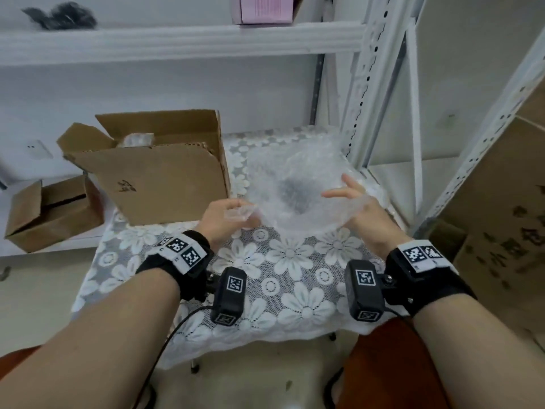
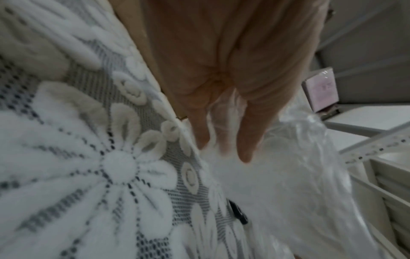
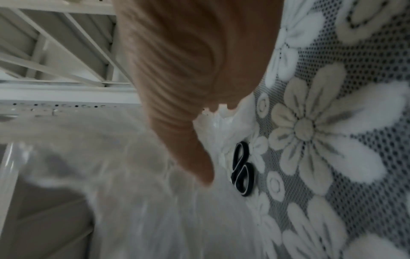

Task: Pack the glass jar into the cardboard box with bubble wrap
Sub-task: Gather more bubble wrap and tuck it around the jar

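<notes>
A clear sheet of bubble wrap [image 1: 298, 184] hangs spread between my hands above the flowered lace tablecloth [image 1: 295, 261]. My left hand [image 1: 240, 215] pinches its left edge, and the wrap shows between those fingers [image 2: 246, 140] in the left wrist view. My right hand [image 1: 345, 190] holds the right edge, thumb and forefinger partly straight. A dark blur behind the wrap is unidentifiable. The open cardboard box [image 1: 165, 175] stands at the table's back left, flaps up, with something pale and wrapped [image 1: 137, 140] inside. No bare glass jar is visible.
A small black loop [image 3: 241, 171] lies on the cloth under the wrap. A smaller cardboard box [image 1: 50, 211] sits low on the left. White metal shelving [image 1: 380, 84] rises close on the right, with large cartons [image 1: 501, 216] beyond it.
</notes>
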The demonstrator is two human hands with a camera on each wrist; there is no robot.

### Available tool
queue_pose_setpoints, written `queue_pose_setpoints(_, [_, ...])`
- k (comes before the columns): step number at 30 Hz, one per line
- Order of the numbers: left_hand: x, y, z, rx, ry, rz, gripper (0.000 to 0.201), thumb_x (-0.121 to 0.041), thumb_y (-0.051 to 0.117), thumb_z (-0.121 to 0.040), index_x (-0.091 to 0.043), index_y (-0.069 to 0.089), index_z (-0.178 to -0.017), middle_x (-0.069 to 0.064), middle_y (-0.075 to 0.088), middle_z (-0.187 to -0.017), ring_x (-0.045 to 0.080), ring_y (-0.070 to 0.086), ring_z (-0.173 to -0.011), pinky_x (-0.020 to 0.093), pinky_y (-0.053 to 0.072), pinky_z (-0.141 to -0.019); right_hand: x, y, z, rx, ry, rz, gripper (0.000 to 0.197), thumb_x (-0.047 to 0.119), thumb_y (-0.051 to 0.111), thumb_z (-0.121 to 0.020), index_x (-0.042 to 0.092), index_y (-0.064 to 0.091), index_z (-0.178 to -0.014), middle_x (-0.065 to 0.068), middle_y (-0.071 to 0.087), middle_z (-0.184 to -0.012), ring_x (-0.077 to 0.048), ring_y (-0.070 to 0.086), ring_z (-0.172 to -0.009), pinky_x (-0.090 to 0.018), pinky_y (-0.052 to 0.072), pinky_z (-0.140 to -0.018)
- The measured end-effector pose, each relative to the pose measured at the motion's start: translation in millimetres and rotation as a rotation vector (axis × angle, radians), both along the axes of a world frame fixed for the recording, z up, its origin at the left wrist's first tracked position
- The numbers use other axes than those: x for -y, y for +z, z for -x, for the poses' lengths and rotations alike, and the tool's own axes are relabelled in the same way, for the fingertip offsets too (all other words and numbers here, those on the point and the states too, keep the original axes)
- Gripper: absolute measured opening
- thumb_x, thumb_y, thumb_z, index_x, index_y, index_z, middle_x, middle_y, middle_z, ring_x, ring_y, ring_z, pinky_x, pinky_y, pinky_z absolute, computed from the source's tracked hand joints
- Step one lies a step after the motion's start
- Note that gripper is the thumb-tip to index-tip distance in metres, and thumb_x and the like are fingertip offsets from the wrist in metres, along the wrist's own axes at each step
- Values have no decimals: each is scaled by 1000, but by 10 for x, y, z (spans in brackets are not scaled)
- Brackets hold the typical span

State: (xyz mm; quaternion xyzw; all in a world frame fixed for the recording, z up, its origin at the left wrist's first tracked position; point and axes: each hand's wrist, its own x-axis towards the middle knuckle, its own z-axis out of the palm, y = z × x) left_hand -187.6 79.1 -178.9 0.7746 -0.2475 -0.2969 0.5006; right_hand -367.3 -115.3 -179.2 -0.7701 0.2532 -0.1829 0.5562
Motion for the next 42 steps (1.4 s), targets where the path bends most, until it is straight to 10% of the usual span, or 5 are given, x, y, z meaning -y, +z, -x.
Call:
queue_pose_setpoints(6, [-35, 124, -46, -230, -80, -39, 70, -53, 73, -64, -10, 63, -118, 7, 66, -122, 18, 63, -110, 34, 46, -103, -15, 10, 9, -21, -51, -110, 61, 52, 70, -73, -6, 72, -92, 9, 64, -115, -6, 43, -126, -36, 21, -112])
queue_pose_setpoints(14, [50, 46, -42, 87, 278, -67, 44, -52, 62, -85, -10, 62, -74, 7, 67, -75, 19, 67, -67, 34, 56, -79, -115, -187, -123, 52, -516, -60, 51, 5, 56, -84, 17, 33, -41, 9, 28, -33, -7, 28, -33, -16, 38, -51])
queue_pose_setpoints(24, [45, 145, 149, 1050, 139, -162, 28, -16, 65, -85, -19, 55, -111, -2, 58, -107, 9, 51, -91, 21, 43, -75, -186, -74, -276, 15, -657, -5, 41, 1, 52, -73, 20, 27, -47, 1, 24, -49, -15, 22, -49, -29, 29, -58])
queue_pose_setpoints(32, [31, 110, 259, 999, -533, -428, 65, -36, 66, -87, -33, 37, -145, -7, 46, -147, 14, 45, -132, 35, 38, -110, -171, -33, -356, -57, -659, -164, 35, -14, 41, -75, 17, 34, -58, -3, 36, -60, -18, 42, -49, -16, 34, -36])
queue_pose_setpoints(42, [118, 551, 107, 696, -604, -710, 41, -6, 46, -96, -20, 55, -134, 2, 59, -130, 17, 58, -108, 25, 45, -84, -686, 452, -401, -387, 332, 635, 77, 46, 78, -68, 24, 46, -134, 6, 58, -123, -11, 54, -110, -26, 42, -95])
